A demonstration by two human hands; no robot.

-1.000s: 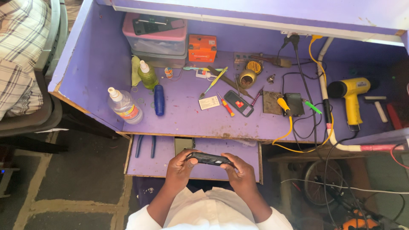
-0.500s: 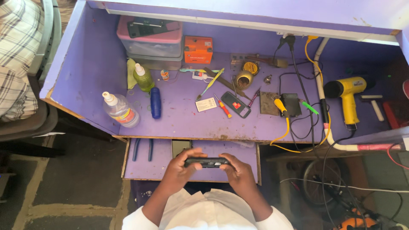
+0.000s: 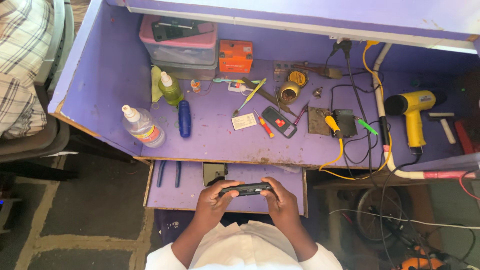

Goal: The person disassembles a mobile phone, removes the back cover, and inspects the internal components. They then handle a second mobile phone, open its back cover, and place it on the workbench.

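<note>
Since the earlier frames, both hands have kept the dark phone [image 3: 246, 189] in the same two-handed grip over the pull-out drawer [image 3: 172, 197]; only the head camera has shifted slightly, so the purple surface [image 3: 220, 142] sits a little differently in the frame.

Head view. Left hand [image 3: 214, 196] is closed on the left end of the phone, fingers curled under it and thumb lying along its top edge. Right hand [image 3: 280, 197] is closed on the right end in the same way. The phone is held level and edge-on to the camera, above the front part of the drawer. On the drawer floor, just beyond the left hand, lies a second phone [image 3: 214, 173] face down; blue-handled pliers [image 3: 169, 173] lie well to its left.

On the surface beyond: a clear squeeze bottle [image 3: 143, 127] at the left edge, a green bottle [image 3: 170, 89], a blue cylinder [image 3: 185, 118], a red-handled screwdriver [image 3: 265, 125], a black phone with a red sticker [image 3: 279, 122], a yellow-handled soldering iron [image 3: 334, 125], and a yellow heat gun [image 3: 414, 111] at the far right. An orange box [image 3: 235, 56] stands against the back wall.
</note>
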